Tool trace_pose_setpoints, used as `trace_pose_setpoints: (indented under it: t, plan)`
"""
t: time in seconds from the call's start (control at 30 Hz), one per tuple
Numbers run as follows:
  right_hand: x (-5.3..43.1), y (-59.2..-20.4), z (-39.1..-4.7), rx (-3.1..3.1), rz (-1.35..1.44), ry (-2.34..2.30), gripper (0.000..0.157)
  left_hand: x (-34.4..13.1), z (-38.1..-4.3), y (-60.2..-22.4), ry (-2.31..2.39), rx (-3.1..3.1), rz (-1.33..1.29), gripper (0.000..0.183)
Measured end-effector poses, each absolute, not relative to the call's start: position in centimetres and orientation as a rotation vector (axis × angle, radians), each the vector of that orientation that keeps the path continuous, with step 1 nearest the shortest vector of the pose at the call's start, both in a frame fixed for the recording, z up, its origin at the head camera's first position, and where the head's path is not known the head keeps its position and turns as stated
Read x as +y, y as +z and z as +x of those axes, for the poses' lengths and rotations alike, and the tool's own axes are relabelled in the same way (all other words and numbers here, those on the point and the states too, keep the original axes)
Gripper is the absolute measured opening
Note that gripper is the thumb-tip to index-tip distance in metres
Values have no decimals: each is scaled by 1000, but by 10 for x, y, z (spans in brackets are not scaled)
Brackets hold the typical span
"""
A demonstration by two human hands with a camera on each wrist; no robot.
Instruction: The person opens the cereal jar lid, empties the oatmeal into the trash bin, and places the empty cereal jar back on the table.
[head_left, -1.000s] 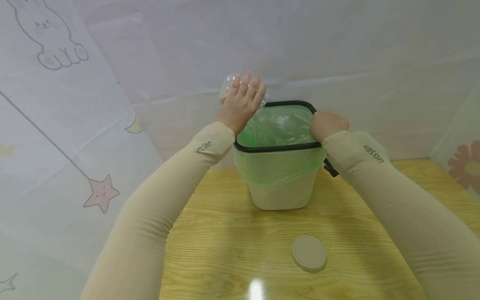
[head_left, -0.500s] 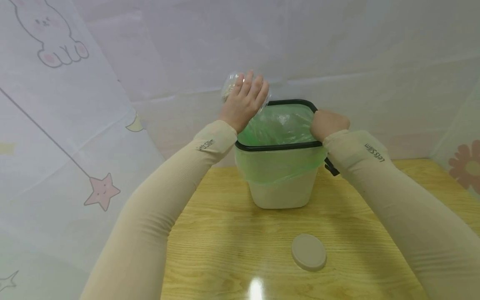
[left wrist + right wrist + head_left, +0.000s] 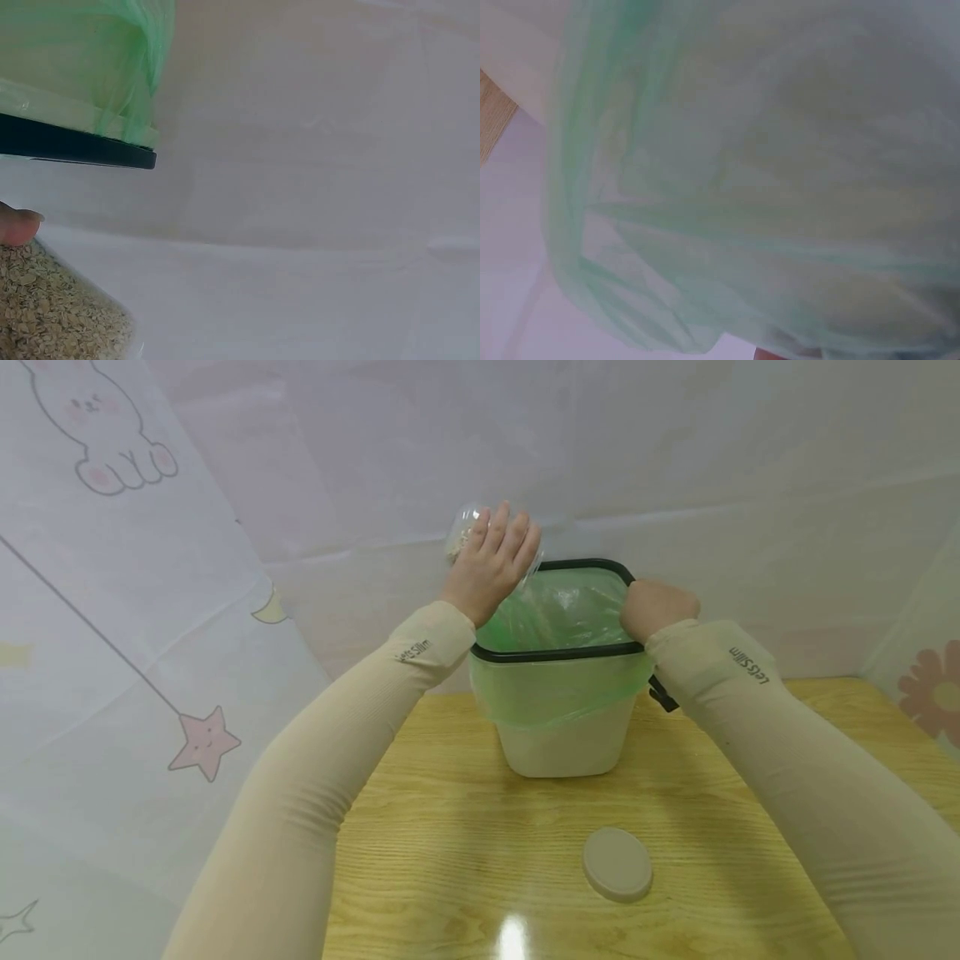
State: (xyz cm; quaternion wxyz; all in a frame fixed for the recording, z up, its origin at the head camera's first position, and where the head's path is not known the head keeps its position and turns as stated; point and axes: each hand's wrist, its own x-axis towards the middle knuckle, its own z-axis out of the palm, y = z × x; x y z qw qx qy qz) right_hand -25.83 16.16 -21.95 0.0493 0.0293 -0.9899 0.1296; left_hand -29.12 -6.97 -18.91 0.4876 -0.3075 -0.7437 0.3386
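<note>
My left hand [image 3: 491, 564] holds a clear container of oat flakes [image 3: 459, 537] tilted above the left side of the bin's opening. In the left wrist view the oat flakes [image 3: 52, 307] show inside it, with the thumb [image 3: 16, 225] against its side. My right hand [image 3: 660, 610] grips the right side of the black rim [image 3: 558, 655] of a light-coloured bin [image 3: 566, 756]. A green plastic bag [image 3: 570, 606] lines the bin and folds over the rim. That bag [image 3: 727, 202] fills most of the right wrist view, hiding nearly all of the right hand.
A round beige lid [image 3: 617, 864] lies on the wooden table [image 3: 450, 860] in front of the bin. A black handle piece [image 3: 662, 695] sticks out at the bin's right side. Behind the table hangs a pale printed sheet [image 3: 360, 460].
The left hand and the oat container have shifted slightly to the right. The right hand keeps its hold on the rim, and the bin and the lid stay in place.
</note>
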Motion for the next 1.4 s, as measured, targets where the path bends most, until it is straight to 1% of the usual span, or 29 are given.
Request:
trace_pose_setpoints:
  t: [0.3, 1.4]
  plan:
    - [163, -220, -257, -3025, 84, 388, 29, -70, -290, -189, 800, -1881, -761, 45]
    - [162, -220, -259, -3038, 80, 387, 27, -77, -297, -197, 809, -1783, -770, 44]
